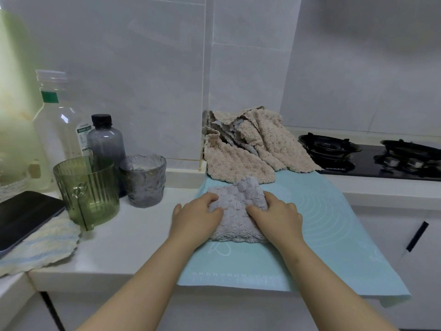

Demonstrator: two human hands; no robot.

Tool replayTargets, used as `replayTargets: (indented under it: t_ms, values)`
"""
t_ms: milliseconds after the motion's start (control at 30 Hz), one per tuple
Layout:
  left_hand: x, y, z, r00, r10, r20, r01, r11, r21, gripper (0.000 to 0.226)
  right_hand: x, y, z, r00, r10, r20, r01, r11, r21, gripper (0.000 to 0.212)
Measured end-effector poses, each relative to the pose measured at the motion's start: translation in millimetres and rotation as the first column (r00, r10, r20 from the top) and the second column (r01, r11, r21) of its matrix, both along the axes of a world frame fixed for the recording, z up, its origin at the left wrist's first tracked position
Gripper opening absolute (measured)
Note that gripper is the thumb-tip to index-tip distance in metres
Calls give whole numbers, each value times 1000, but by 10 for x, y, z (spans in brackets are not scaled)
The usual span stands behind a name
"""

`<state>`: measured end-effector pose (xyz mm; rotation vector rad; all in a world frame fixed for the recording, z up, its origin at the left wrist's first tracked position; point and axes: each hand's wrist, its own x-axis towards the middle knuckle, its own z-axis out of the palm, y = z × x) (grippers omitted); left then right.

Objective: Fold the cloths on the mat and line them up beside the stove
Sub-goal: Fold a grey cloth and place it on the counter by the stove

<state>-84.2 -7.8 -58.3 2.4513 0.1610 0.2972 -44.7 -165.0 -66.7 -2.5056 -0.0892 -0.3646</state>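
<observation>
Grey and fluffy, the grey cloth (235, 206) lies bunched on the blue mat (317, 225), right under the fingers of 2 hands. The left hand (198, 217) holds the cloth's left side, with its fingers (211, 199) curled down into the fluff. The right hand (278, 215) holds the right side, and its fingers (256, 211) are bent and pressed into the cloth too. The 2 hands are close, with a strip of cloth between them. The far end of the cloth puffs up just past the fingers. Farther from the fingers, a heap of tan cloths (241, 161) lies loose against the wall, partly on the far end of the mat. To the right of the right fingers, well apart, is the black stove (372, 161). To the left of the left fingers, on the white counter (124, 240), stand a green cup (87, 192) and a grey glass (145, 180), with a dark bottle (105, 144) and a clear bottle (57, 130) behind them. Far left, a black phone (23, 216) rests on a striped cloth (40, 247).
</observation>
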Motion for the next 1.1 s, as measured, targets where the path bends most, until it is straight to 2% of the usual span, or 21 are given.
replayTargets:
  t_ms: [167, 333, 433, 500, 567, 667, 767, 833, 967, 1033, 1100]
  values:
    - [-21, -18, -17, 1000, -21, -3, 21, 998, 61, 40, 42, -23, -45, 999, -3, -32, 4, 999, 41, 59]
    - [-11, 6, -90, 1000, 11, -8, -11, 999, 52, 41, 21, -29, -72, 999, 32, -43, -30, 999, 33, 64]
    - [42, 15, -125, 999, 48, 7, -48, 997, 61, 43, 11, -32, -65, 999, 30, -29, -29, 999, 38, 61]
    - [38, -3, -127, 996, 86, -1, -85, 989, 123, 52, -24, -22, -53, 999, 36, -26, -34, 996, 77, 57]
    - [12, -35, -83, 991, 122, -50, -111, 975, 191, 57, -60, -17, -39, 999, 31, -40, -27, 995, 91, 56]
    - [-13, -34, 17, 971, 187, -152, -157, 970, 188, 52, -145, -15, -4, 993, 32, -115, -21, 995, 96, 58]
    - [31, 56, 142, 924, 239, -299, -184, 962, 201, 62, -258, -35, 122, 975, 90, -201, -56, 984, 168, 48]
    - [68, 77, 188, 895, 226, -384, -145, 963, 228, 58, -335, -49, 212, 959, 99, -265, -41, 975, 218, 46]
    - [129, 74, 236, 867, 136, -479, -23, 972, 235, 45, -404, -30, 310, 908, 16, -419, 103, 960, 259, 47]
    - [133, 83, 240, 865, 85, -494, 6, 984, 180, 40, -415, -3, 344, 880, -9, -475, 133, 964, 229, 37]
    - [130, 90, 272, 880, 26, -475, 11, 997, 75, 34, -423, -4, 385, 850, -8, -527, 175, 948, 266, 25]
